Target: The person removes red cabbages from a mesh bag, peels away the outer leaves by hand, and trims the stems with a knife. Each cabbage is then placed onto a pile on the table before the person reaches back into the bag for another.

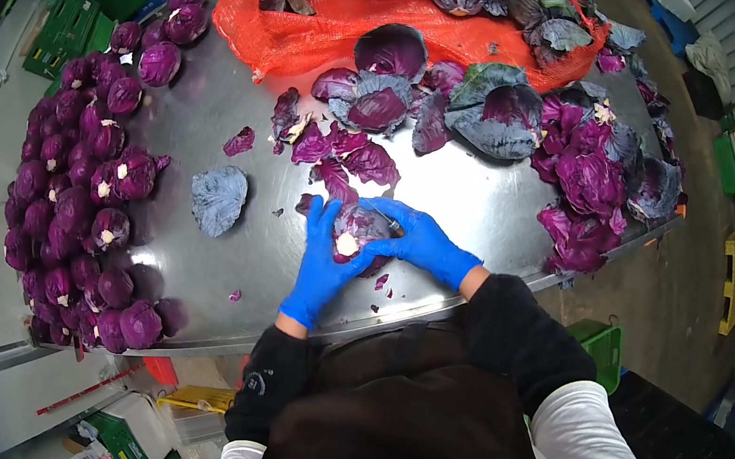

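Note:
A red cabbage [365, 222] with its pale cut stem facing me sits near the table's front edge, between my two blue-gloved hands. My left hand [326, 261] is wrapped round its left and near side, thumb and fingers apart around it. My right hand [424, 243] is closed at the cabbage's right side around what looks like a small knife [395, 226]; most of it is hidden by the glove. Loose purple leaves [368, 163] lie just beyond the cabbage, and small leaf scraps [381, 282] are beside it.
Many trimmed red cabbages [75, 186] are heaped along the table's left side. A single greyish leaf [218, 200] lies on the metal table [264, 257]. An orange net bag [321, 33] with untrimmed cabbages is at the back. Peeled leaves [588, 182] pile up at the right edge.

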`<state>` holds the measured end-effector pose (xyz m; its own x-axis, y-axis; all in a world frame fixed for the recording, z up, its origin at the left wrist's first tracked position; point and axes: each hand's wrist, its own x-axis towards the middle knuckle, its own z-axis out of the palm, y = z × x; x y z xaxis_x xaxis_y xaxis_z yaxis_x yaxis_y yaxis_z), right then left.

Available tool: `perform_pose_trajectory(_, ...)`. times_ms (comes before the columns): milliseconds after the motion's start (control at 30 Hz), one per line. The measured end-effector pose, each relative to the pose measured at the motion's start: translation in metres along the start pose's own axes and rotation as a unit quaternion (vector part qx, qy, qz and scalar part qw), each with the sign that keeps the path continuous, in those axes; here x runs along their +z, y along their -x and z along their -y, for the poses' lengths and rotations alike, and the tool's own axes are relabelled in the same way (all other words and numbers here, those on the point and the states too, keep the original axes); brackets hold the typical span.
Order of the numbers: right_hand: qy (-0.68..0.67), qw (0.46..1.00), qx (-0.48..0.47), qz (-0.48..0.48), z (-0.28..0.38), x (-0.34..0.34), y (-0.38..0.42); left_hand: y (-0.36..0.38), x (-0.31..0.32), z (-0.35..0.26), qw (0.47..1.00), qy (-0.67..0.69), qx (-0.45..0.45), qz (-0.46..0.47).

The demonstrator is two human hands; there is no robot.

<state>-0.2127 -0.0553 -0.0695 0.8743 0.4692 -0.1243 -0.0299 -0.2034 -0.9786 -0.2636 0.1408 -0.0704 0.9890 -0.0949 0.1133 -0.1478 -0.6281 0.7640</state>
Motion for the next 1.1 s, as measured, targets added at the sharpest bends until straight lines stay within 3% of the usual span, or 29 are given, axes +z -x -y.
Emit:
perform_pose_trajectory(33,-0.035,0.999,-0.015,0.038,-0.005,-0.005,-0.003,-0.005,0.003,0.003,0.965,0.230,-0.098,0.074)
perform_pose_trajectory(67,-0.032,0.999,-0.017,0.036,0.001,-0.014,-0.006,-0.009,0.003,0.000,0.965,0.232,-0.094,0.073)
perform_pose_trajectory(133,-0.101,0.974,0.174,0.101,0.017,-0.028,-0.008,-0.013,0.000,-0.009,0.979,0.165,-0.070,0.099)
perform_pose_trajectory(200,-0.097,0.980,0.152,0.090,0.007,-0.031,-0.013,-0.015,0.005,-0.012,0.985,0.137,-0.078,0.074)
perform_pose_trajectory(267,-0.142,0.968,0.200,0.049,-0.012,-0.036,-0.017,-0.013,0.003,-0.017,0.942,0.289,-0.167,0.039)
perform_pose_trajectory(300,-0.043,0.980,0.190,-0.039,-0.026,-0.035,-0.016,-0.012,0.001,0.000,0.940,0.287,-0.184,0.024)
perform_pose_trajectory(333,0.211,0.971,0.077,-0.081,-0.045,-0.037,-0.015,-0.005,0.005,0.027,0.899,0.385,-0.207,0.012)
perform_pose_trajectory(400,0.044,0.982,0.182,-0.037,-0.022,-0.041,-0.010,0.001,-0.005,0.030,0.743,0.627,-0.233,-0.005)
perform_pose_trajectory(433,0.041,0.982,0.182,-0.035,-0.011,-0.038,-0.009,0.005,-0.009,0.028,0.745,0.625,-0.235,-0.006)
perform_pose_trajectory(500,-0.062,0.984,0.147,-0.076,0.007,-0.031,-0.010,0.006,-0.017,0.017,0.576,0.762,-0.292,-0.050)
perform_pose_trajectory(533,-0.064,0.984,0.147,-0.075,0.013,-0.024,-0.013,0.006,-0.018,0.014,0.577,0.761,-0.292,-0.051)
perform_pose_trajectory(600,-0.063,0.987,-0.101,-0.105,0.028,-0.007,-0.021,0.003,-0.019,0.004,0.514,0.822,-0.243,0.013)
perform_pose_trajectory(633,-0.064,0.987,-0.103,-0.105,0.039,-0.002,-0.022,0.002,-0.021,-0.004,0.671,0.710,-0.211,0.035)
perform_pose_trajectory(667,0.014,0.983,-0.161,-0.083,0.056,0.001,-0.020,0.002,-0.020,-0.004,0.671,0.710,-0.211,0.035)
perform_pose_trajectory(700,0.092,0.970,-0.216,-0.059,0.070,0.005,-0.017,0.001,-0.019,-0.003,0.601,0.766,-0.226,0.029)
perform_pose_trajectory(733,0.121,0.978,-0.172,0.004,0.079,0.010,-0.013,0.000,-0.017,-0.004,0.526,0.816,-0.239,0.022)
perform_pose_trajectory(767,0.153,0.974,-0.167,0.021,0.084,0.015,-0.010,-0.002,-0.014,-0.006,0.528,0.806,-0.259,-0.070)
perform_pose_trajectory(800,0.184,0.969,-0.162,0.039,0.086,0.019,-0.007,-0.002,-0.014,0.000,0.527,0.806,-0.259,-0.071)
perform_pose_trajectory(867,0.242,0.958,-0.146,0.038,0.074,0.026,-0.007,0.000,-0.014,0.015,0.573,0.765,-0.293,0.008)
perform_pose_trajectory(933,0.263,0.954,-0.136,0.050,0.064,0.020,-0.009,0.005,-0.006,0.013,0.590,0.738,-0.324,-0.046)
perform_pose_trajectory(1000,0.264,0.953,-0.134,0.056,0.052,0.015,-0.011,0.010,0.002,0.015,0.712,0.609,-0.335,-0.102)
perform_pose_trajectory(1100,0.261,0.949,-0.119,0.127,0.041,0.003,-0.014,0.015,0.009,0.021,0.705,0.616,-0.341,-0.087)
